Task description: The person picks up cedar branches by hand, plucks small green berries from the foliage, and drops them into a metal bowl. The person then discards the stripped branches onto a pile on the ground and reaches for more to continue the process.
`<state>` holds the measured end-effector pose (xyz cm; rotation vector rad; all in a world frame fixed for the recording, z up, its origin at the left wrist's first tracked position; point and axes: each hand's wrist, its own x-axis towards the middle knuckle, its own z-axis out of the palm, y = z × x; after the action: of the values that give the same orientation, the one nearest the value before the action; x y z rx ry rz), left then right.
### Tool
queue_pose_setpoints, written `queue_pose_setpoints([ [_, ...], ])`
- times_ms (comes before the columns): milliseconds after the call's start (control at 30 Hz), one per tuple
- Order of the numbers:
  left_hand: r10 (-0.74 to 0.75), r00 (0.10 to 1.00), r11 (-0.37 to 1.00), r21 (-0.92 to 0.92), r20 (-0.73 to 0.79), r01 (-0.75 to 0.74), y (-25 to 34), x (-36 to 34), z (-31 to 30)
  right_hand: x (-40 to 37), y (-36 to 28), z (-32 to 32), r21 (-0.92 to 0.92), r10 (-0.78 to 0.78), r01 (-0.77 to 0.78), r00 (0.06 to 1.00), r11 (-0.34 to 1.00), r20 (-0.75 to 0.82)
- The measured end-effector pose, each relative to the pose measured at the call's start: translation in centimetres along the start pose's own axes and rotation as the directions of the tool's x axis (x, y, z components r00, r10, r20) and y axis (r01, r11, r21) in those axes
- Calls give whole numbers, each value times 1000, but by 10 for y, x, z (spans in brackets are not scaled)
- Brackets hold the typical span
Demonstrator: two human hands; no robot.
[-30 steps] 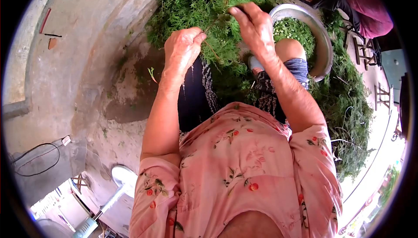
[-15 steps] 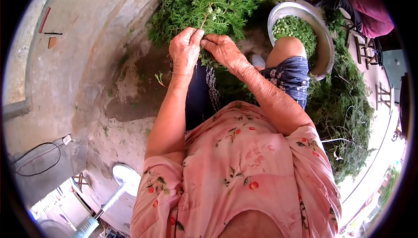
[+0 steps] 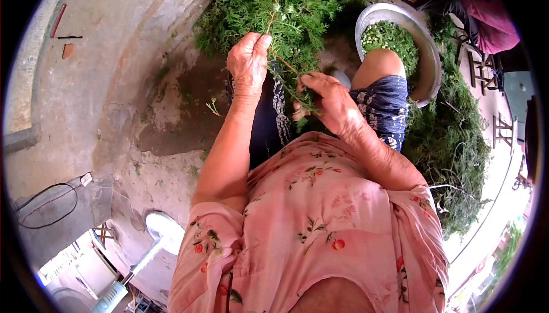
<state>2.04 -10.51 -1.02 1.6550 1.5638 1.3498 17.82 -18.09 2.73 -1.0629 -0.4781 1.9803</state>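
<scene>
Left hand [image 3: 247,61]: fingers pinching sprig [image 3: 273,18] stem. Right hand [image 3: 329,100]: fingers pressed around its lower leaves. Basin [image 3: 428,55] beside.

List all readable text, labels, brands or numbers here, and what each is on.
None readable in this view.
The pink blouse: flower print only, no letters.
The metal basin: no marking visible.
The white appliance at lower left: too blurred to show a label.
The left hand and right hand grip a green sprig: no tag.

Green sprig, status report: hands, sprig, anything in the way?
Left hand pinches thin green feathery sprig at stem. Right hand grips its lower leaves. Nothing between hands; round metal basin off right.
</scene>
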Motion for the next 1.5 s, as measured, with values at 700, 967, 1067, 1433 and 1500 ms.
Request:
queue_pose_setpoints([
  [700, -278, 957, 841, -461, 81, 283, 8, 4, -17, 57, 18, 0, -12, -5, 6, 999, 1000, 50],
  [967, -201, 975, 895, -386, 97, 223, 5, 2, -17, 68, 24, 27, -201, -34, 74, 980, 977, 199],
  [1067, -215, 972, 878, -416, 96, 235, 5, 3, -15, 71, 26, 25, -203, -44, 86, 977, 975, 207],
  [1433, -182, 981, 957, -242, -69, 160, 0, 6, 3, 16, 16, 25, 14, 70, -73, 989, 997, 132],
  [1500, -200, 980, 927, -326, -15, 184, -1, 11, 3, -4, 8, 19, 28, 90, -93, 992, 995, 92],
])
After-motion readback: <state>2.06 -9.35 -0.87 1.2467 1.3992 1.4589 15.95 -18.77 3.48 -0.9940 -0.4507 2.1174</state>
